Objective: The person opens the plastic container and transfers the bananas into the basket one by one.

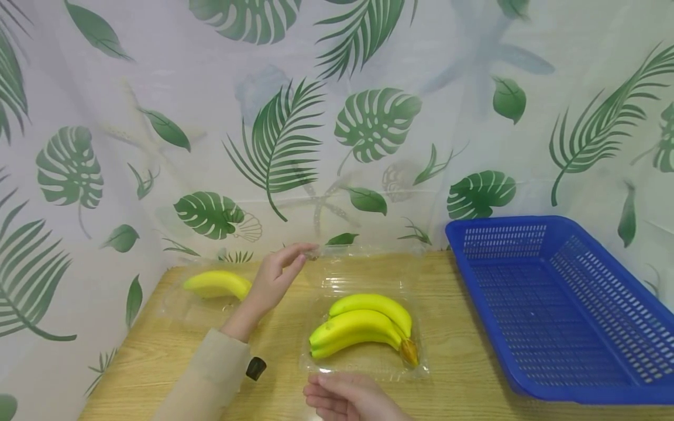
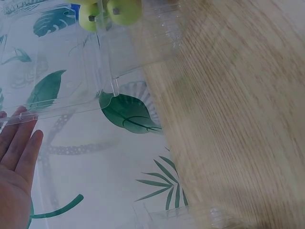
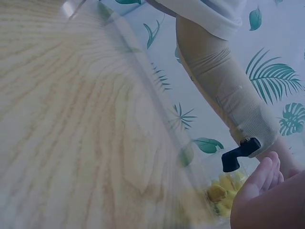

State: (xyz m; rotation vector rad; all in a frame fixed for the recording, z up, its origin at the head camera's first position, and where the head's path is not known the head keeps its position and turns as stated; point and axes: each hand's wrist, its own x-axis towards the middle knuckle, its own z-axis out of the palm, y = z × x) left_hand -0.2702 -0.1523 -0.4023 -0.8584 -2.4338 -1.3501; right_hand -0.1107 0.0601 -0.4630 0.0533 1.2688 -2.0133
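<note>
A clear plastic clamshell box (image 1: 421, 367) lies on the wooden table with its lid (image 1: 368, 270) raised at the back. Inside it are yellow bananas (image 1: 358, 330), side by side, their brown-tipped stem at the right. My left hand (image 1: 274, 278) reaches to the lid's upper left corner. In the left wrist view, the straight fingertips of that hand (image 2: 19, 162) touch the lid's edge (image 2: 62, 113). My right hand (image 1: 350, 397) is at the box's front edge, fingers loosely bent and holding nothing; whether it touches the plastic, I cannot tell.
Left of my left forearm, another clear box (image 1: 171, 304) holds a yellow banana (image 1: 213, 283), partly hidden by the arm. A large blue plastic basket (image 1: 484, 310) stands on the right. Behind the table hangs a leaf-patterned sheet (image 1: 326, 146).
</note>
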